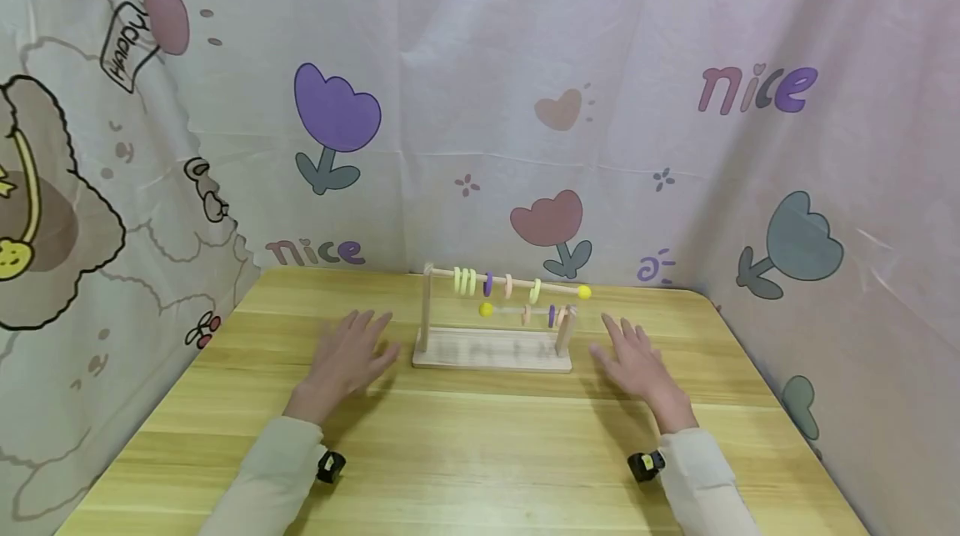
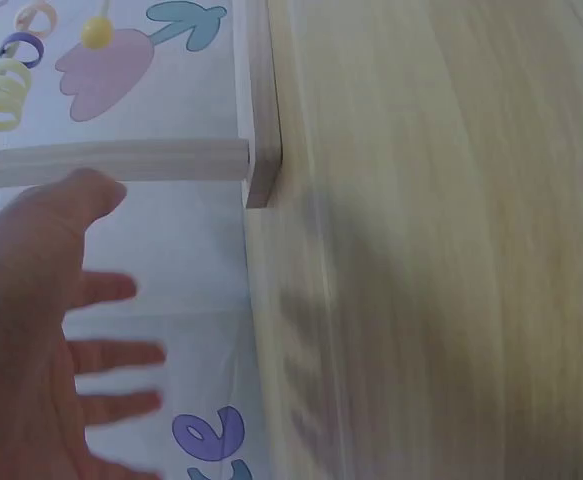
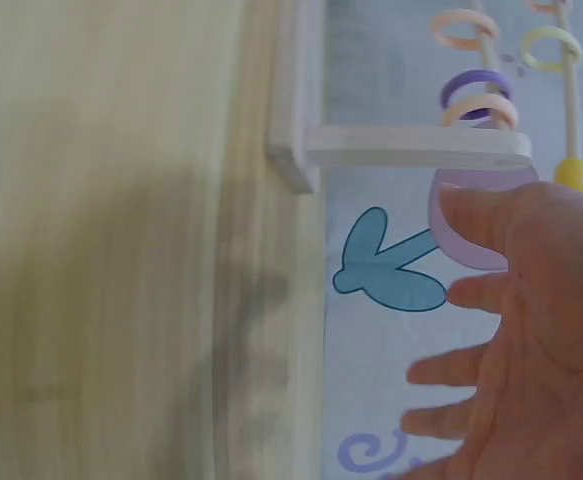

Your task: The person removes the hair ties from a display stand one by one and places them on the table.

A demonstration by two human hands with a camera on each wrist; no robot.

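Note:
A small wooden stand [image 1: 491,350] has a flat base, a taller left post [image 1: 427,311] and a shorter right post [image 1: 566,331]. From each post a rod reaches sideways, tipped with a yellow ball [image 1: 584,292]. Pale yellow rings [image 1: 465,281], a purple ring [image 1: 487,283] and a peach ring [image 1: 508,286] hang on the upper rod. The lower rod carries peach rings and another purple ring [image 1: 551,316]. My left hand [image 1: 347,361] hovers left of the stand, fingers spread and holding nothing. Opposite it, my right hand [image 1: 636,361] is likewise spread beside the right post.
The stand rests toward the back of a wooden table [image 1: 480,453]. A printed curtain [image 1: 480,102] hangs right behind the table and along both sides. Each wrist wears a small black camera [image 1: 331,466].

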